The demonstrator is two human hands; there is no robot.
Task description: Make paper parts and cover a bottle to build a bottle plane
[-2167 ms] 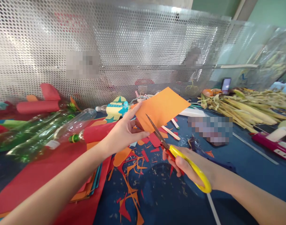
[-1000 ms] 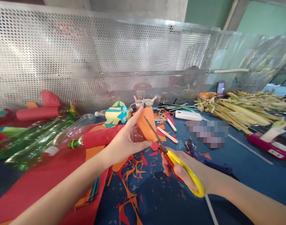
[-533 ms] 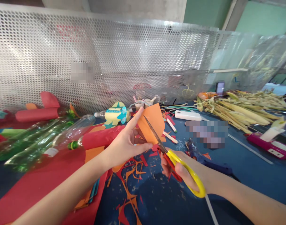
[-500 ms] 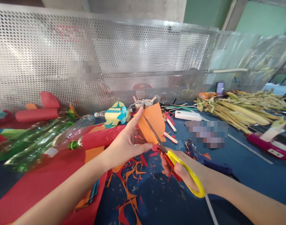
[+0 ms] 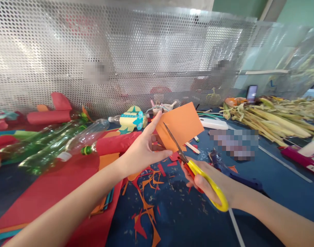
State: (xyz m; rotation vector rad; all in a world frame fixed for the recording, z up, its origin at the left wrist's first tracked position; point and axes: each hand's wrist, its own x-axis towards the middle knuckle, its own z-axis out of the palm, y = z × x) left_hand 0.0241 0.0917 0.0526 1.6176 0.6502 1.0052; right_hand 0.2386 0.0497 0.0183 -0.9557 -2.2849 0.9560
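Between thumb and fingers, my left hand (image 5: 143,147) pinches a sheet of orange paper (image 5: 186,123) by its lower left part, raised above the table. My right hand (image 5: 210,175) grips scissors (image 5: 208,181) with yellow and red handles. One dark blade lies across the front of the paper, its tip pointing up toward my left fingers; the other blade is hidden behind the sheet. Under my hands, orange and red paper scraps (image 5: 146,199) litter the dark blue tabletop.
Left are red paper sheets (image 5: 56,199), green plastic bottles (image 5: 48,147) and a red-wrapped bottle (image 5: 115,142). A decorated bottle (image 5: 131,120) lies behind. On the right are a blue glue gun (image 5: 239,178), a white stick (image 5: 285,163) and dried husks (image 5: 275,116). A perforated panel (image 5: 146,61) borders the back.
The orange paper has turned and spread open, showing a wider face to the right. Both hands keep their grips, and the whole view has shifted slightly.
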